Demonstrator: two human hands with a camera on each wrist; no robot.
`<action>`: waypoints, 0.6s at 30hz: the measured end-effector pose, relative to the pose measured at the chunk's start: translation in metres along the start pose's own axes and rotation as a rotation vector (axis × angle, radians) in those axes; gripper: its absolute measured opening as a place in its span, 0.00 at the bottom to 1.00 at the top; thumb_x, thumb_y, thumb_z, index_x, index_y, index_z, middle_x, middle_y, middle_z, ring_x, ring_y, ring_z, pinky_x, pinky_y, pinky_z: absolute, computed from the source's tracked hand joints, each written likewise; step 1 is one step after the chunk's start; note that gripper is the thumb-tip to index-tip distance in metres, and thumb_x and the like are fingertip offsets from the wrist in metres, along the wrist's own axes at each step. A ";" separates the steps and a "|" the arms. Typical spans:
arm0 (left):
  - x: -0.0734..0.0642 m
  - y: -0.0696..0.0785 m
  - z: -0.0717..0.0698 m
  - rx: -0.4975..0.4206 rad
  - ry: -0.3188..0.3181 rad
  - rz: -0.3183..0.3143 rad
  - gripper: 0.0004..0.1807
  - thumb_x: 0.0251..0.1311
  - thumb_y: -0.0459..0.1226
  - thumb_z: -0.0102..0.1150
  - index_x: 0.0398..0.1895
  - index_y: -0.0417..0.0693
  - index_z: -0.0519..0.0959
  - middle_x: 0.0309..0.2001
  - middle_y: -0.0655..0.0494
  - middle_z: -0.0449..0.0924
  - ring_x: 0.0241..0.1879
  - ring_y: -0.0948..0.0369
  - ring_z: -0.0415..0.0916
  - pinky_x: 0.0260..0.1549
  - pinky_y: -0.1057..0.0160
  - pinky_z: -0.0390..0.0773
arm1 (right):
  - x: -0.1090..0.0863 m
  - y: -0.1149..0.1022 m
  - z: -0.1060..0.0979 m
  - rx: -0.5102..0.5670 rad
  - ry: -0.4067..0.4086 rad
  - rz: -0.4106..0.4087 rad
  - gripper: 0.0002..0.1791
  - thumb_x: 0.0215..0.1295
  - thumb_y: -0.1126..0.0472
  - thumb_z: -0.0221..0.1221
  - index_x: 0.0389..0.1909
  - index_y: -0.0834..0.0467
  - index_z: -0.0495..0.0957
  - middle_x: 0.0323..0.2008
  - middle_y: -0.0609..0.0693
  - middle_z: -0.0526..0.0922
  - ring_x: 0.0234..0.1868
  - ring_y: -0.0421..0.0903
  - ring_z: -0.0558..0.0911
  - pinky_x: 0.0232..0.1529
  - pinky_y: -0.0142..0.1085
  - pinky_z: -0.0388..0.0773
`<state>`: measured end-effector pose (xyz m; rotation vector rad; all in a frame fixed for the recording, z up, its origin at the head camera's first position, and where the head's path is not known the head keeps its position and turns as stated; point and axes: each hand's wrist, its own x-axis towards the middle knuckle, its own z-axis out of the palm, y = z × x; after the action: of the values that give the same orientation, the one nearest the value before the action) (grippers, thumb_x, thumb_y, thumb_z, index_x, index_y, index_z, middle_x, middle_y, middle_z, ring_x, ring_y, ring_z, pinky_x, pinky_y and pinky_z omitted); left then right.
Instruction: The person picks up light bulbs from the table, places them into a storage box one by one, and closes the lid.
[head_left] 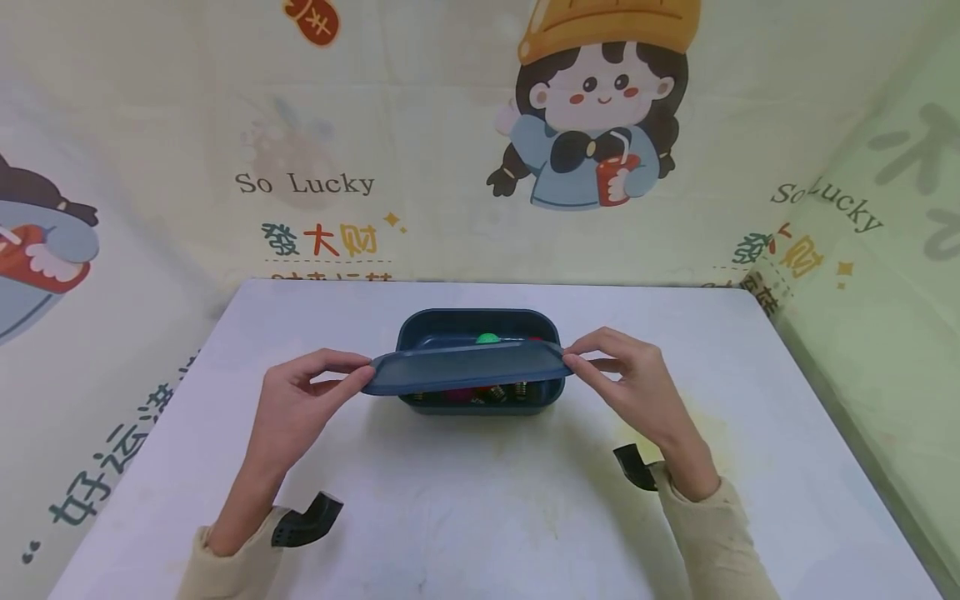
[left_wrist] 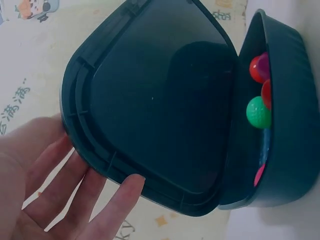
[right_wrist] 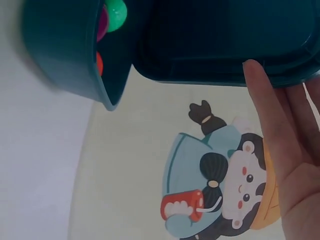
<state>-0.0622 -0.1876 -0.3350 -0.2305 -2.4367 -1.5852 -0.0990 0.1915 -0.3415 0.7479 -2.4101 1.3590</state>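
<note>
A dark blue-green lid (head_left: 468, 367) is held above a matching rectangular box (head_left: 480, 408), overlapping its opening in the head view. My left hand (head_left: 296, 408) pinches the lid's left end between thumb and fingers, and my right hand (head_left: 633, 383) pinches its right end. From the left wrist view, the lid's ridged underside (left_wrist: 155, 100) shows, tilted beside the box. Inside the box lie a green ball (left_wrist: 259, 112), a red ball (left_wrist: 257, 70) and several other small colourful items, partly hidden by the lid and the box wall.
The box stands on a white table (head_left: 480, 500), toward its far side. Behind the table hangs a printed cloth (head_left: 435, 125), which also runs along the left and right sides. A black wrist device (head_left: 307, 521) sticks out from the left sleeve, another (head_left: 634, 467) from the right.
</note>
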 end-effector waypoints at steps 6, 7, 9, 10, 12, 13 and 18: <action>0.000 -0.008 0.006 -0.013 -0.023 -0.015 0.11 0.60 0.35 0.68 0.45 0.42 0.85 0.41 0.52 0.85 0.36 0.66 0.86 0.41 0.71 0.82 | -0.004 0.006 0.004 -0.025 -0.025 0.102 0.05 0.63 0.64 0.66 0.39 0.54 0.85 0.37 0.44 0.87 0.39 0.36 0.86 0.41 0.28 0.83; 0.000 -0.009 0.007 -0.016 -0.030 -0.008 0.11 0.59 0.34 0.68 0.45 0.42 0.85 0.41 0.51 0.85 0.38 0.66 0.85 0.42 0.71 0.81 | -0.004 0.007 0.004 -0.026 -0.026 0.111 0.05 0.63 0.64 0.66 0.40 0.54 0.85 0.37 0.44 0.87 0.39 0.36 0.86 0.41 0.28 0.83; 0.001 -0.013 0.008 -0.022 -0.042 0.013 0.11 0.59 0.33 0.69 0.45 0.42 0.85 0.42 0.50 0.85 0.41 0.67 0.84 0.45 0.71 0.81 | -0.004 0.009 0.006 -0.026 -0.023 0.116 0.06 0.62 0.64 0.67 0.40 0.54 0.85 0.38 0.45 0.86 0.40 0.36 0.85 0.42 0.27 0.82; 0.002 -0.015 0.009 -0.023 -0.048 0.027 0.11 0.58 0.32 0.69 0.45 0.42 0.85 0.42 0.50 0.85 0.43 0.67 0.83 0.46 0.71 0.80 | -0.004 0.010 0.006 -0.020 -0.019 0.118 0.07 0.62 0.64 0.67 0.41 0.55 0.85 0.38 0.45 0.86 0.41 0.37 0.85 0.42 0.28 0.82; 0.003 -0.018 0.011 -0.022 -0.055 0.054 0.12 0.57 0.30 0.70 0.45 0.43 0.85 0.43 0.50 0.85 0.45 0.67 0.81 0.48 0.71 0.79 | -0.003 0.011 0.007 -0.007 -0.011 0.115 0.09 0.61 0.65 0.68 0.42 0.55 0.85 0.40 0.46 0.85 0.44 0.38 0.83 0.43 0.28 0.82; 0.004 -0.020 0.011 -0.024 -0.056 0.065 0.12 0.56 0.30 0.70 0.45 0.43 0.85 0.44 0.50 0.84 0.46 0.67 0.80 0.49 0.70 0.79 | -0.002 0.011 0.008 -0.006 -0.008 0.114 0.10 0.60 0.66 0.68 0.43 0.56 0.84 0.42 0.47 0.84 0.45 0.39 0.82 0.44 0.28 0.82; 0.007 -0.025 0.015 0.015 -0.043 0.066 0.16 0.55 0.31 0.71 0.49 0.42 0.83 0.53 0.51 0.79 0.52 0.69 0.75 0.49 0.74 0.77 | -0.001 0.013 0.011 0.022 0.005 0.161 0.14 0.59 0.67 0.69 0.46 0.60 0.83 0.52 0.52 0.79 0.54 0.44 0.79 0.46 0.32 0.82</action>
<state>-0.0764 -0.1843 -0.3613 -0.3425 -2.4449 -1.5498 -0.1058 0.1881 -0.3568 0.5648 -2.5015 1.4464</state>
